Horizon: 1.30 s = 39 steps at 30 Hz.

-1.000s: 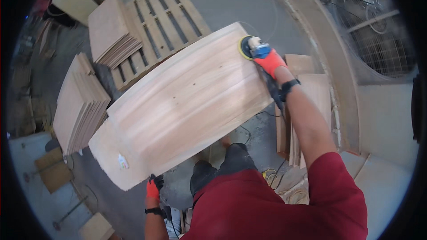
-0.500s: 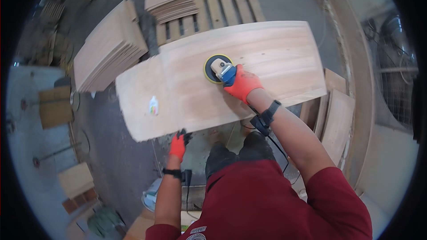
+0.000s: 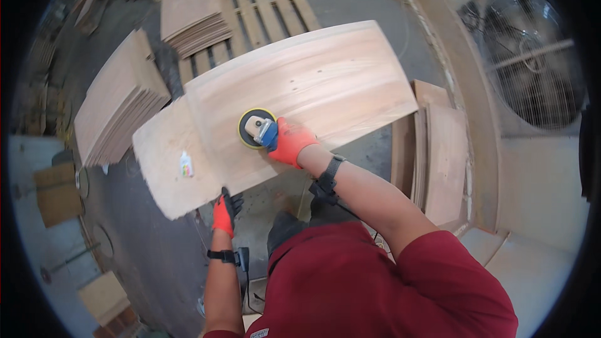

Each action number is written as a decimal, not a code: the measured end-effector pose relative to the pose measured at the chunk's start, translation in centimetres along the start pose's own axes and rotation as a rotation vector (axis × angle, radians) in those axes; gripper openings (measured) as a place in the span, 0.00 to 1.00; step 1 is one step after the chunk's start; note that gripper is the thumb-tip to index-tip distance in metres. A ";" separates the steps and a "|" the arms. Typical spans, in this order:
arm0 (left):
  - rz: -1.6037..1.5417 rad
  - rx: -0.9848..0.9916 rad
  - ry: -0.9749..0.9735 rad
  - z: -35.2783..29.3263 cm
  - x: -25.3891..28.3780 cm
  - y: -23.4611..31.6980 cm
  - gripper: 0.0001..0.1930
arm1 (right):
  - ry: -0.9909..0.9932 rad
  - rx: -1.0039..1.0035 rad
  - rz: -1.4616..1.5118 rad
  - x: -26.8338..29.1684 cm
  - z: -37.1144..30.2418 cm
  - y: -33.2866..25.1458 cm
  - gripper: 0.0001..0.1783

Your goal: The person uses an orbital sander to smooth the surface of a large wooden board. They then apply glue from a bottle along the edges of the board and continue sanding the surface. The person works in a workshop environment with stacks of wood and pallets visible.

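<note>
A long, pale wooden panel (image 3: 350, 81) lies across in front of me, with a wider right section and a narrower left section. My right hand (image 3: 293, 142), in an orange-red glove, is closed round the blue body of a handheld sander (image 3: 263, 130). Its round, yellow-rimmed pad is over the panel, right of the joint between the sections. My left hand (image 3: 226, 213), in a red glove with dark fingers, is at the panel's near edge with its fingers apart. On the left section is a small white bottle (image 3: 186, 164) with coloured markings.
Stacked wooden sheets (image 3: 119, 97) stand at the left, and another stack (image 3: 191, 9) rests on a slatted pallet (image 3: 266, 3) beyond the panel. More boards (image 3: 443, 163) lean at the right, below a large caged fan (image 3: 532, 56). A cord hangs by my right forearm.
My view has turned, so the scene sits further left and the panel looks more tilted. The sander has moved a little toward the panel's joint and near edge. My left hand stays near that edge.
</note>
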<state>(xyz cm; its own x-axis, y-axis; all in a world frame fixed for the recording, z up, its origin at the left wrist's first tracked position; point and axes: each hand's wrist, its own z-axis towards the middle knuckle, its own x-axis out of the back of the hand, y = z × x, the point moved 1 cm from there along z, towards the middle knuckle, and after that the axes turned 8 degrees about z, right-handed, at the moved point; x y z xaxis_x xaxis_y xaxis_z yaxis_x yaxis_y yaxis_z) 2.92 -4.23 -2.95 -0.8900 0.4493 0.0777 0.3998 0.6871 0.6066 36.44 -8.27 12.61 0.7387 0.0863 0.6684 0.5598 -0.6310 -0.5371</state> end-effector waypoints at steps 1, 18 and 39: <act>0.058 0.015 0.031 0.1 -0.2 0.3 0.31 | 0.031 -0.050 0.052 2.0 -0.1 2.2 0.36; 0.122 0.135 0.116 2.1 1.6 -1.0 0.32 | 0.532 -0.436 0.194 19.5 -1.4 37.1 0.49; -0.235 0.029 -0.075 -3.6 7.1 -5.0 0.22 | -0.177 0.143 -0.280 -10.9 -6.3 -7.7 0.38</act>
<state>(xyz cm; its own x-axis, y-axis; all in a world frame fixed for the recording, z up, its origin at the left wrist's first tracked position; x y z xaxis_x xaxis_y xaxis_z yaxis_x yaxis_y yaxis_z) -6.16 -6.56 -2.64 -0.9410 0.3155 -0.1227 0.1906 0.7933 0.5782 21.77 -9.21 12.68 0.5956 0.3811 0.7071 0.7876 -0.4503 -0.4207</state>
